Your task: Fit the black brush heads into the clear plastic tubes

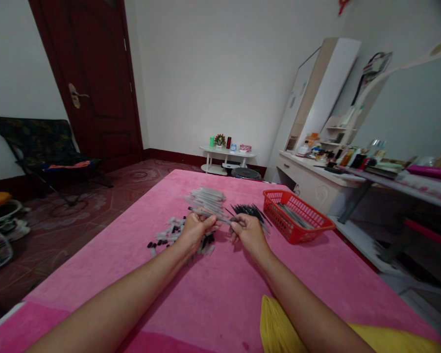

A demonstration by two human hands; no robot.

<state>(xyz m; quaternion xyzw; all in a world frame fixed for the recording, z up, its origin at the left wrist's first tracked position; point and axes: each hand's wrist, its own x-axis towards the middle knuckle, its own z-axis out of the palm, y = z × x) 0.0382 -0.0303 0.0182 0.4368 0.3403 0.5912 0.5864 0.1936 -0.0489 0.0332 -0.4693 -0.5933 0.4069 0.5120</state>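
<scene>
A slim grey pen [221, 219] lies slantwise between my two hands, over the middle of the pink cloth [220, 304]. My left hand [194, 229] is closed round its barrel, thumb on top. The pen's right end is pinched in the fingers of my right hand [248, 230]; the exact tip is hidden there. Just beyond my left hand is a stack of clear pen barrels [205, 197]. Black-tipped thin refills [249, 212] lie fanned out behind my right hand. Loose clear and black caps [167, 231] are scattered beside and partly under my left wrist.
A red plastic basket [293, 235] holding several pens [297, 216] stands right of my right hand. Yellow cloth [279, 326] lies under my right forearm. A dressing table [312, 171] stands at the right, a folding chair [55, 152] at the left.
</scene>
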